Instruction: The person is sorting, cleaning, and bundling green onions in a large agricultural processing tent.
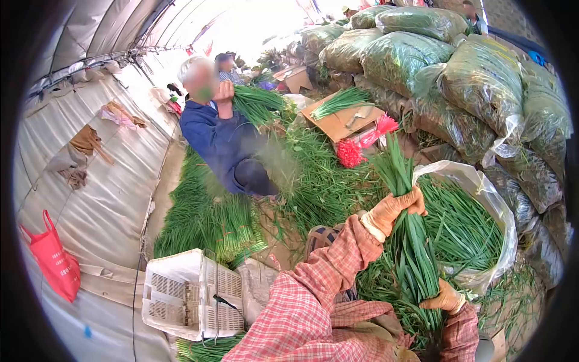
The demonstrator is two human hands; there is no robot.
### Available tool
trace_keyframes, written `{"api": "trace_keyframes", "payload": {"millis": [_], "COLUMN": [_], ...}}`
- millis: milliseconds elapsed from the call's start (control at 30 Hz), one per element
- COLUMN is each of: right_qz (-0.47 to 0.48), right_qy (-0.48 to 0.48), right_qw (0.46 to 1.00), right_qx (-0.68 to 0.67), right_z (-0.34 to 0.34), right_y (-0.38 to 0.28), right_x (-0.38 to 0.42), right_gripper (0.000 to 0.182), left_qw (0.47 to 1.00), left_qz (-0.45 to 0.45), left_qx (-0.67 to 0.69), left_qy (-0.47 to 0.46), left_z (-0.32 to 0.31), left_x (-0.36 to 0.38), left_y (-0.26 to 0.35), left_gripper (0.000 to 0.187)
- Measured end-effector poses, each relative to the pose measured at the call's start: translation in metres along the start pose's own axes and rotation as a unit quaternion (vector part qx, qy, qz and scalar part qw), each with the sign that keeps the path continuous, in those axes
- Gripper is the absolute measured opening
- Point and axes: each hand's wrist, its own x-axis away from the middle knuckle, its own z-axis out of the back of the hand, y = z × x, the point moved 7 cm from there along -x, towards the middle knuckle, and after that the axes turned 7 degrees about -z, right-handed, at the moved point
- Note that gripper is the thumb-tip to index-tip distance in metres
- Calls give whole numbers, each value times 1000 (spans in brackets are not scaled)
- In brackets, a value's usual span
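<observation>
A long bundle of green leafy stalks [410, 250] is held upright in front of me. My left hand [395, 211], in a tan glove, wraps round its upper part. Lower down, my right hand [445, 298], gloved too, grips the bundle from the right side. Just right of the bundle stands an open clear plastic bag [509, 226] with loose green stalks [461, 223] inside. More cut leaves lie beneath and around the bundle.
A co-worker in blue [214, 142] holds another green bunch [256, 104]. Stalk piles [211, 223] cover the ground ahead. A white crate [193, 295] is at lower left, cardboard [338, 123] with red-pink ties [353, 152] ahead, stacked full bags [482, 78] at right.
</observation>
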Motion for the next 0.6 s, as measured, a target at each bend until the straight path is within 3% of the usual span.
{"api": "trace_keyframes", "payload": {"millis": [33,200,300,367,467,533,567,600], "right_qz": [6,42,61,119,117,119,177,207], "right_qy": [3,-21,-1,11,75,109,123,161], "right_qw": [1000,999,997,990,978,973,966,963], "right_qx": [-3,4,35,75,153,164,140,70], "right_z": [0,6,-1,0,2,16,29,39], "right_y": [0,3,-14,-17,-11,-8,-3,6], "right_x": [3,11,22,26,32,31,33,42], "right_gripper": [86,87,91,93,94,96,96,93], "left_qw": [999,999,998,1000,982,998,996,995], "left_qz": [-40,-38,-26,-25,-147,-58,-64,-62], "left_qx": [-19,30,21,1,-111,-23,53,36], "left_qy": [-16,22,-44,6,-47,26,-45,-65], "left_z": [-9,-40,-49,-50,-52,-71,-91,-106], "left_x": [0,3,-2,-3,-2,3,5,9], "left_y": [6,8,4,1,11,17,24,31], "left_gripper": [33,39,38,42,39,40,39,41]}}
